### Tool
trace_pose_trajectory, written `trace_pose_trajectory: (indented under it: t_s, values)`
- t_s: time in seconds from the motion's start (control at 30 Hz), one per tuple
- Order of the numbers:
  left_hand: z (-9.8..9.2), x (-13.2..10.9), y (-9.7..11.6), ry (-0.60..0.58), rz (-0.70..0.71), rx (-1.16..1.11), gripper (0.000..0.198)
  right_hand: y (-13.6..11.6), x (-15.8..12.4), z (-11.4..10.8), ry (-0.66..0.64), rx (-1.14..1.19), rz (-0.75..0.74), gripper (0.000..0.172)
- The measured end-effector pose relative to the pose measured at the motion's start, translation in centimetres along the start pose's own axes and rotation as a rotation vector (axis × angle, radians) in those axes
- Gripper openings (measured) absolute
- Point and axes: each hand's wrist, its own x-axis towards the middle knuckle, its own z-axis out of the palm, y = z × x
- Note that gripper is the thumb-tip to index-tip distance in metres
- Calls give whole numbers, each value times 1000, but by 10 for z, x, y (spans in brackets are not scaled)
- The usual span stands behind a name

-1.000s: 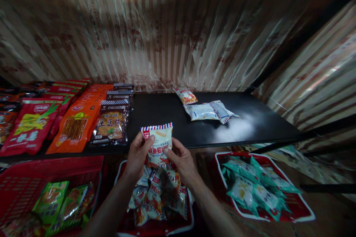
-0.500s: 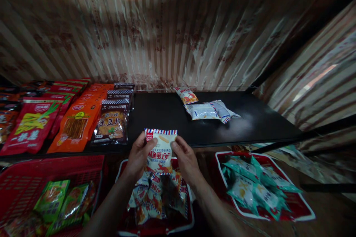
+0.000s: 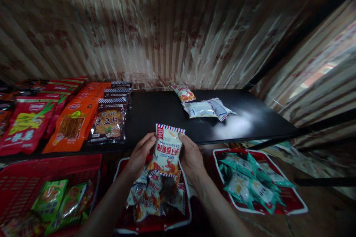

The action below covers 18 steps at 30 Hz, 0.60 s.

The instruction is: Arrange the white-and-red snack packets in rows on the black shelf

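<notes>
A white and orange snack bag (image 3: 167,152) with a red-and-blue striped edge is held up in front of the shelf's front edge, its printed face towards me. My right hand (image 3: 191,155) grips its right edge, the fingers partly hidden behind it. At its left side, my left hand (image 3: 142,154) is closed with the thumb along the edge and the fingertips hidden. Below the hands, a red basket (image 3: 190,207) with a white rim contains several matching bags (image 3: 151,194). Other bags of this kind (image 3: 200,109) lie loosely on the black shelf (image 3: 155,107).
Red, orange and dark brown snack packs (image 3: 109,122) are lined up on the shelf's left part. A red basket (image 3: 69,164) with green packs stands lower left; another basket (image 3: 300,202) with teal packs is lower right. Corrugated sheeting (image 3: 155,26) backs the shelf.
The snack bag has tilted and shifted slightly right between my hands. My left thumb has slid off its front to the left edge. The view has shifted a little.
</notes>
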Motion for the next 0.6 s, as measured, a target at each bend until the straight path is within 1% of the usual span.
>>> trace_pose_trajectory:
  t_s: [0.1,0.27,0.4,0.6]
  values:
    - [-2,1,-3,-38,-17,46,39,-1,4,-3,60,62,37,24]
    - [1,-1,-7,-166,-18,62,44,-1,7,-6,62,94,34,22]
    - [2,-2,-6,-189,-20,112,48,-2,6,-5,75,93,31,25]
    - [-1,0,-5,-259,37,280,43,-3,4,-2,153,65,-17,24]
